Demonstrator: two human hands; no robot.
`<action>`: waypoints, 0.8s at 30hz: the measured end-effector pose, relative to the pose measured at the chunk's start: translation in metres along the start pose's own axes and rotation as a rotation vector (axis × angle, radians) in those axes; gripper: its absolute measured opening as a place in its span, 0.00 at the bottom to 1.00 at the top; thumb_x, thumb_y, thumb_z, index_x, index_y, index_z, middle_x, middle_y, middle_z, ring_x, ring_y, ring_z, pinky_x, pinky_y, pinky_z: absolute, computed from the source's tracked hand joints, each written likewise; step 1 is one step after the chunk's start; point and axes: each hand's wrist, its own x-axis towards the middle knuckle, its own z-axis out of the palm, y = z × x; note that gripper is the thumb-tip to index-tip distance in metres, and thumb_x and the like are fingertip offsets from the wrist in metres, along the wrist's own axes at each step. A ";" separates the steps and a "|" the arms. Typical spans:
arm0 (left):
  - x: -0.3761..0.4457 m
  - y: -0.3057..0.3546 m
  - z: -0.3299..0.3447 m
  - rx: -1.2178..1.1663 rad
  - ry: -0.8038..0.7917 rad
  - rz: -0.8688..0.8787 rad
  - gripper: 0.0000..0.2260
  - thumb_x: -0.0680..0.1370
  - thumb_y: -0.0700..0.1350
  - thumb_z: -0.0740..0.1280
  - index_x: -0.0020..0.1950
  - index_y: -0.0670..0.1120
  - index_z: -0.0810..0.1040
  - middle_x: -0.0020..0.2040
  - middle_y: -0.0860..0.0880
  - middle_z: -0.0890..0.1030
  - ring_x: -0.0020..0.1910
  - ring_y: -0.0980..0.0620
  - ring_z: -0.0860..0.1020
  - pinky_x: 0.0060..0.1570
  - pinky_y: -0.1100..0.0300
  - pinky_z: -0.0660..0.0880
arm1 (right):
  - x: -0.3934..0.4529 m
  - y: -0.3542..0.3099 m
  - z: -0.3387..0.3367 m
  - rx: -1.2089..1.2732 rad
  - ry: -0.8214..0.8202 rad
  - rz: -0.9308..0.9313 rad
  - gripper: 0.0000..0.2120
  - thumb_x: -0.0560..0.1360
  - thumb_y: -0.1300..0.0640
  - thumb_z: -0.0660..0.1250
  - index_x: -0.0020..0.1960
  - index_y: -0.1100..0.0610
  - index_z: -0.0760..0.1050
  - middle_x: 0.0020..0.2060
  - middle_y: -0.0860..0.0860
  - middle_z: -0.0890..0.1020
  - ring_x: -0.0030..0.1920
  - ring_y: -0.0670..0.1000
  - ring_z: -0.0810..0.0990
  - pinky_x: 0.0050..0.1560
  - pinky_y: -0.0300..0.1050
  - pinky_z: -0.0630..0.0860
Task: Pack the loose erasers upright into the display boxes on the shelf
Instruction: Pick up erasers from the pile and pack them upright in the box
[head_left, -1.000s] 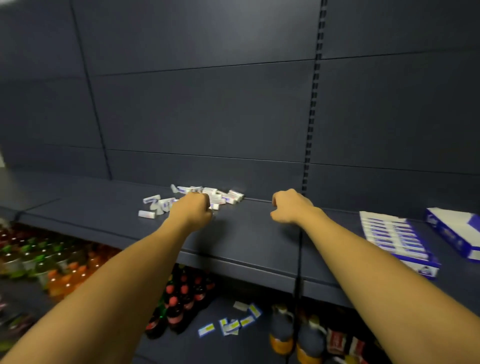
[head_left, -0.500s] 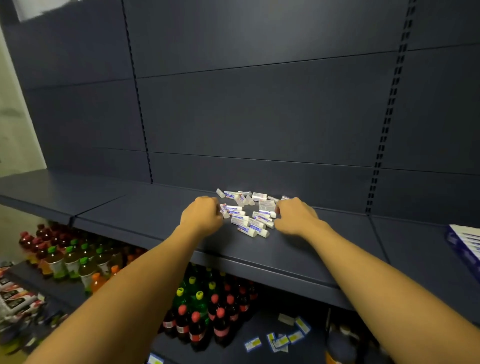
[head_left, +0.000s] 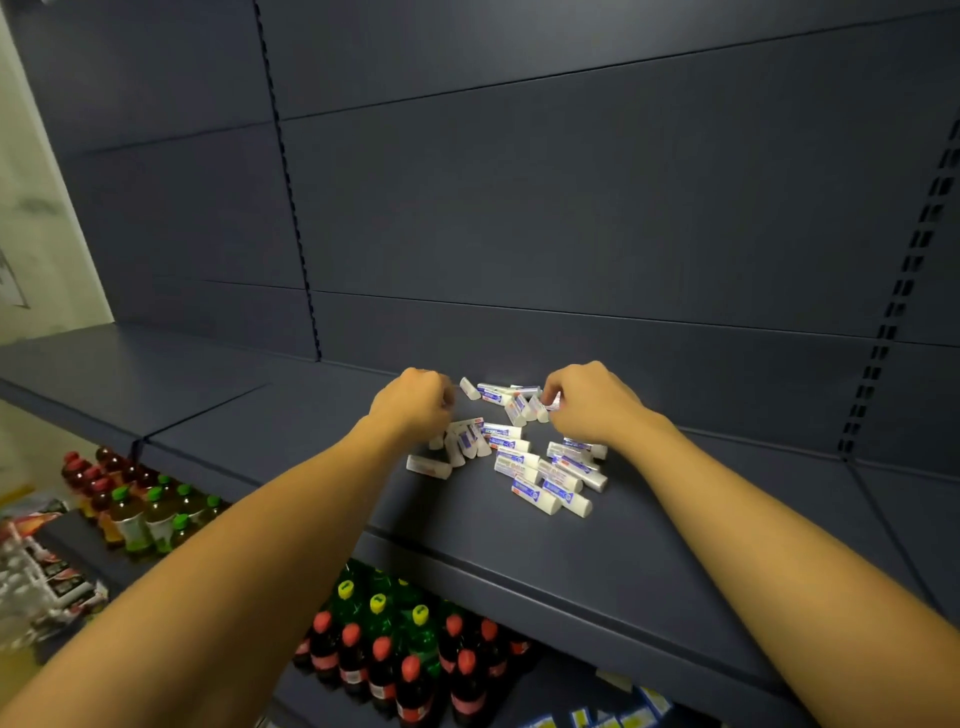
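Observation:
A heap of loose erasers (head_left: 524, 467), white with blue-and-white sleeves, lies flat near the back of the dark blue shelf (head_left: 519, 566). My left hand (head_left: 413, 402) rests curled at the heap's left edge, over a few erasers; what its fingers hold is hidden. My right hand (head_left: 589, 402) is at the heap's far right, its fingertips pinched on one eraser (head_left: 551, 404). No display box is in view.
The shelf's back panel rises right behind the heap. Below the shelf stand red-capped and yellow-capped bottles (head_left: 395, 654). Green-capped bottles (head_left: 150, 514) and packets (head_left: 47, 587) sit lower left. A few small blue-and-white packs (head_left: 623, 714) lie on the lower shelf.
The view swung left, so the display boxes at the right left the frame. My right hand moved from bare shelf to the heap and pinched an eraser. The left hand stayed at the heap.

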 end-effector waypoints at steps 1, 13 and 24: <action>0.006 -0.003 0.005 0.014 -0.014 0.005 0.10 0.77 0.39 0.63 0.54 0.49 0.82 0.52 0.48 0.82 0.47 0.46 0.80 0.46 0.50 0.81 | 0.004 0.000 0.003 -0.002 -0.007 -0.004 0.12 0.73 0.59 0.67 0.54 0.47 0.80 0.47 0.48 0.79 0.46 0.54 0.80 0.43 0.46 0.78; 0.060 -0.005 0.028 0.012 -0.239 0.163 0.07 0.79 0.48 0.69 0.47 0.47 0.86 0.40 0.51 0.81 0.43 0.50 0.80 0.45 0.56 0.78 | 0.038 0.007 0.024 -0.029 -0.080 0.003 0.09 0.74 0.57 0.69 0.52 0.47 0.81 0.43 0.46 0.77 0.45 0.52 0.80 0.45 0.50 0.81; 0.051 -0.028 0.017 -0.336 -0.033 0.108 0.06 0.78 0.43 0.70 0.50 0.45 0.87 0.45 0.49 0.85 0.42 0.53 0.79 0.39 0.65 0.72 | 0.059 -0.023 0.057 0.031 -0.150 0.032 0.08 0.73 0.50 0.75 0.51 0.51 0.86 0.47 0.48 0.85 0.45 0.50 0.83 0.51 0.52 0.83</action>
